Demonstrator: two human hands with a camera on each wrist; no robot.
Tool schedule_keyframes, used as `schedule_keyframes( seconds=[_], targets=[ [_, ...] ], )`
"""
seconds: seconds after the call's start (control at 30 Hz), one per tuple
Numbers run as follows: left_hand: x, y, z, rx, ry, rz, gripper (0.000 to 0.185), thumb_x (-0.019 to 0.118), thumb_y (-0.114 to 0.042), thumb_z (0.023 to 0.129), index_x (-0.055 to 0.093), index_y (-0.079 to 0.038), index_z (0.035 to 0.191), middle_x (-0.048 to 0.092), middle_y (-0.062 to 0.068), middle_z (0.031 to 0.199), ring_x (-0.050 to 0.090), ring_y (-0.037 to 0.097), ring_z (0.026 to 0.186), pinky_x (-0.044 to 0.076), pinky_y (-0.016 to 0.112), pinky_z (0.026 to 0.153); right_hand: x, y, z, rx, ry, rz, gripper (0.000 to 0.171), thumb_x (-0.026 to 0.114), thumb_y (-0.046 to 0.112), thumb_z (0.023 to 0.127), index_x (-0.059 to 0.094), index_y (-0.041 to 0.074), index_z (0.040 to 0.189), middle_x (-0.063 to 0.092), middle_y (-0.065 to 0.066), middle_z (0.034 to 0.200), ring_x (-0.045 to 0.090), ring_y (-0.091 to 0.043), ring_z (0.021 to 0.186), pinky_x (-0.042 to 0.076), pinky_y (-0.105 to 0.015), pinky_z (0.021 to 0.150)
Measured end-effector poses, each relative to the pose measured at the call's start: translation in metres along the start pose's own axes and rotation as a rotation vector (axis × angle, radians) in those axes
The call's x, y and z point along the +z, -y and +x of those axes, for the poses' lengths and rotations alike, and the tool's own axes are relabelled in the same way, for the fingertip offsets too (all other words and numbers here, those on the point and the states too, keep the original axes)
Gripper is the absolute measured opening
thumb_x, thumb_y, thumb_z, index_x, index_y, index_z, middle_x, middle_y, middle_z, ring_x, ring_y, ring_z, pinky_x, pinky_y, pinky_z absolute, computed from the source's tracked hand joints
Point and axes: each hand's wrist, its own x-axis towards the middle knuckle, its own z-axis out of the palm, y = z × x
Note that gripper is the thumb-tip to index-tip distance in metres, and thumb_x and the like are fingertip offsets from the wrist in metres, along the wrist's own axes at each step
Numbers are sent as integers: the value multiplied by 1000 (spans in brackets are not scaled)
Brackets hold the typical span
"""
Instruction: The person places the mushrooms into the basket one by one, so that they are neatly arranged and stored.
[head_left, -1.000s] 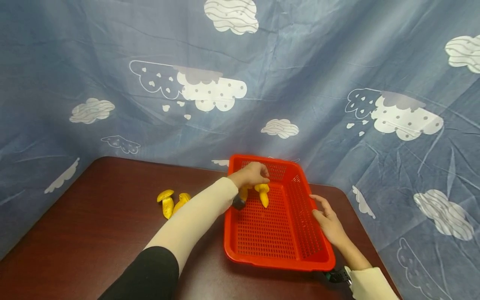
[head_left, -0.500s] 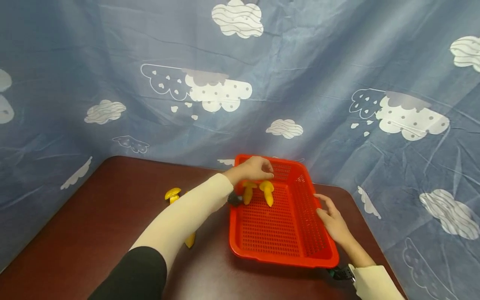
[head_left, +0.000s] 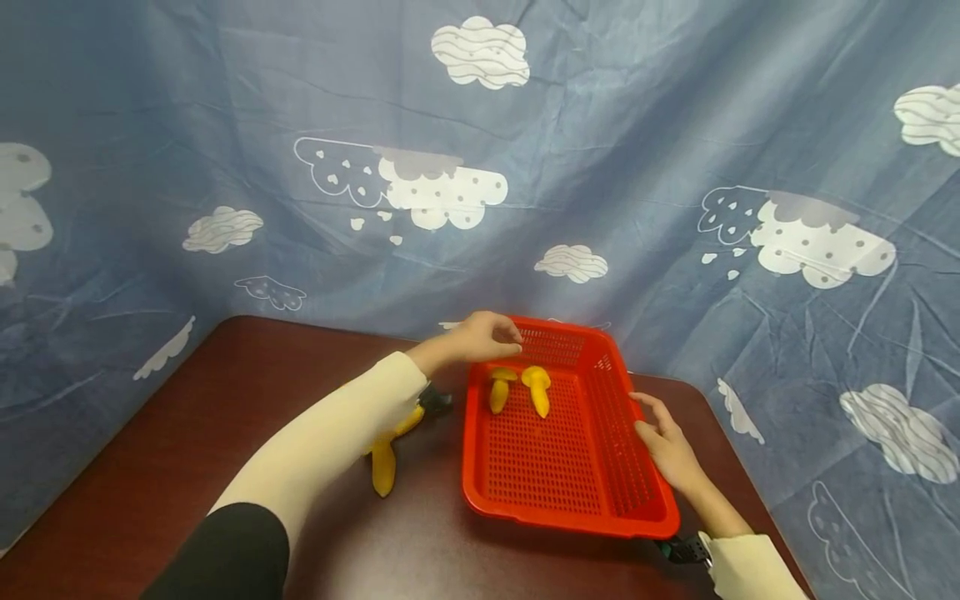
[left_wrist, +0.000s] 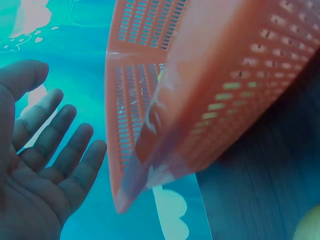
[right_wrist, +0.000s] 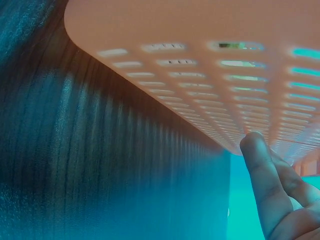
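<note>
A red plastic basket (head_left: 540, 521) with slotted walls stands on the table. Two yellow mushrooms lie inside near its back left: a darker mushroom (head_left: 498, 396) and a brighter mushroom (head_left: 538, 392). My left hand (head_left: 483, 335) hovers over the basket's back left corner, holding nothing; in the left wrist view its fingers (left_wrist: 62, 117) are loosely spread beside the basket wall. My right hand (head_left: 667, 450) holds the basket's right rim, the thumb at the rim; in the right wrist view a fingertip (right_wrist: 253, 140) rests at the slotted outer wall.
More yellow mushrooms (head_left: 383, 468) lie on the dark red-brown table (head_left: 255, 375) left of the basket, partly behind the left sleeve (head_left: 330, 433). A blue cloud-patterned cloth (head_left: 637, 167) hangs close behind the table.
My left hand has drawn up and left, away from the brighter mushroom, which stays in the basket. The right hand keeps its place at the rim. The head view has shifted a little.
</note>
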Motion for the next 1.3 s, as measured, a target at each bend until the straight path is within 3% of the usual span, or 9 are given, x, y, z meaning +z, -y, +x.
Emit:
schedule_keyframes(
  seconds=[0.37,0.9,1.1,1.3],
  targets=[
    [-12,3,-25,28,-39,62,24,66,-27,90,70,-11,108,70,-2,110,60,16,112,46,33,100,-1,0,-1,8,24,36,46,37,17,104,23,8,148,62,-28,101,68,-19,70,56,-40,58],
    [-19,21,-62,75,-86,22,22,67,-20,89,68,-9,108,67,2,111,60,18,113,53,30,92,0,-2,-1,18,9,40,46,37,16,104,23,9,147,67,-14,90,68,-18,67,56,-39,56],
    [-24,35,-75,110,-117,114,22,68,-21,87,68,-9,106,68,2,106,63,18,103,51,33,92,0,-2,0,10,8,37,45,37,15,104,23,9,147,66,-11,91,68,-17,68,56,-38,57],
    [-22,50,-86,95,-87,198,25,68,-25,87,69,-9,107,67,2,107,61,18,105,49,34,94,2,-1,1,25,3,31,45,36,15,104,24,9,147,66,-9,90,68,-16,68,56,-38,57]
  ],
)
